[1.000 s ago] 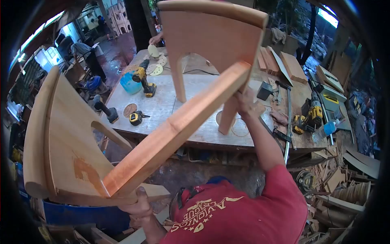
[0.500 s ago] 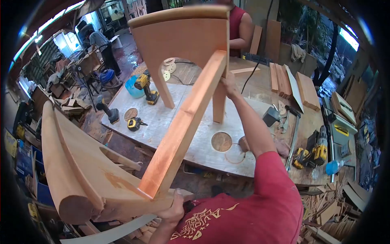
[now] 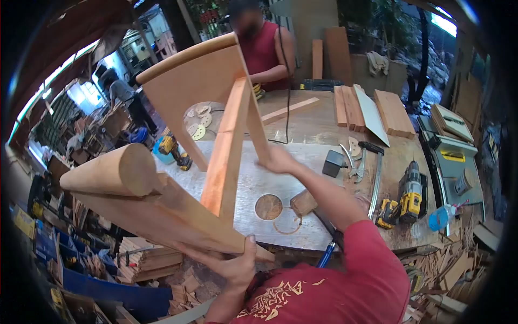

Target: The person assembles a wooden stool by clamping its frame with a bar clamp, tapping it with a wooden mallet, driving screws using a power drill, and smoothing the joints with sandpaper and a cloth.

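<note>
A wooden furniture frame (image 3: 220,167) fills the left and middle: two end panels with rounded top rails, joined by one long bar. My left hand (image 3: 237,264) grips the lower edge of the near panel (image 3: 178,216) close to its leg end, thumb on top. My right hand (image 3: 278,159) is closed around the leg of the far panel (image 3: 189,81), low down near the tabletop. The frame is tilted, its near panel held out in front of the table's edge. The far panel's legs reach down over the white board (image 3: 248,181); whether they touch it I cannot tell.
On the workbench lie a mallet (image 3: 305,202), a hammer (image 3: 373,148), drills (image 3: 410,194), a bottle (image 3: 442,217) and stacked boards (image 3: 391,113). Across the bench stands a person in a red sleeveless shirt (image 3: 264,54). Wood offcuts (image 3: 151,259) and a blue bin (image 3: 108,291) sit at lower left.
The frame has turned and tilted; the near panel's rounded rail has swung up and round, and the far panel has shifted left and down. Both hands keep hold. The view has shifted too.
</note>
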Demonstrator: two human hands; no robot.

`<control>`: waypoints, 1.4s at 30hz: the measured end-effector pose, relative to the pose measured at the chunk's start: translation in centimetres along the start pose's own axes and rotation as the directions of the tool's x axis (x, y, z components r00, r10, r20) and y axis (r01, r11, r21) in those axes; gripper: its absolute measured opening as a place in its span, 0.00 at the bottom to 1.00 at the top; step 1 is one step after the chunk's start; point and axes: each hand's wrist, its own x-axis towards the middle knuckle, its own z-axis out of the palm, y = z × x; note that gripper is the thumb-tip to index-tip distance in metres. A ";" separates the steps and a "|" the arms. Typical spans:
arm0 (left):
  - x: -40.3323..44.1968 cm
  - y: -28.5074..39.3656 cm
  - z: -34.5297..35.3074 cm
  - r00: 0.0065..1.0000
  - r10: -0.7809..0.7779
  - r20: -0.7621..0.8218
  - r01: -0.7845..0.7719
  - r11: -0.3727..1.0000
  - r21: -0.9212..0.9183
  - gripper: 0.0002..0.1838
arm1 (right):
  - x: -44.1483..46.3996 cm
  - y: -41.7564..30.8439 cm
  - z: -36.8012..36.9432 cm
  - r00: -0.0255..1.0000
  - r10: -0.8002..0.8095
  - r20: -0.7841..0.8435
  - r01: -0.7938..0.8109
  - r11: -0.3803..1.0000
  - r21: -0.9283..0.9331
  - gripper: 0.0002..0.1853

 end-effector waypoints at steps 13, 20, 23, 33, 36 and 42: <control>-3.1 -5.0 3.1 0.988 0.145 0.059 -0.130 0.969 -0.209 0.67 | -26.2 0.1 6.0 0.838 0.430 -0.336 -0.530 0.788 -0.314 0.37; -0.5 -1.2 3.2 0.962 0.246 0.122 -0.238 0.968 -0.073 0.71 | -26.4 2.6 6.4 0.780 0.550 -0.298 -0.622 0.738 -0.263 0.40; -0.7 -1.2 4.2 0.968 0.198 0.153 -0.157 0.957 -0.245 0.70 | -26.4 3.0 6.2 0.804 0.538 -0.253 -0.593 0.755 -0.279 0.42; -0.9 -1.5 7.9 0.955 0.252 0.158 -0.182 0.914 -0.362 0.63 | -26.3 4.6 6.0 0.662 0.623 -0.417 -0.738 0.641 -0.212 0.44; -0.5 -1.2 8.9 0.963 0.235 0.132 -0.192 0.941 -0.278 0.62 | -27.0 5.7 6.0 0.643 0.547 -0.536 -0.731 0.647 -0.218 0.42; -1.0 -1.9 12.0 0.953 0.275 0.127 -0.198 0.883 -0.426 0.59 | -26.9 3.4 4.5 0.677 0.436 -0.593 -0.664 0.709 -0.236 0.40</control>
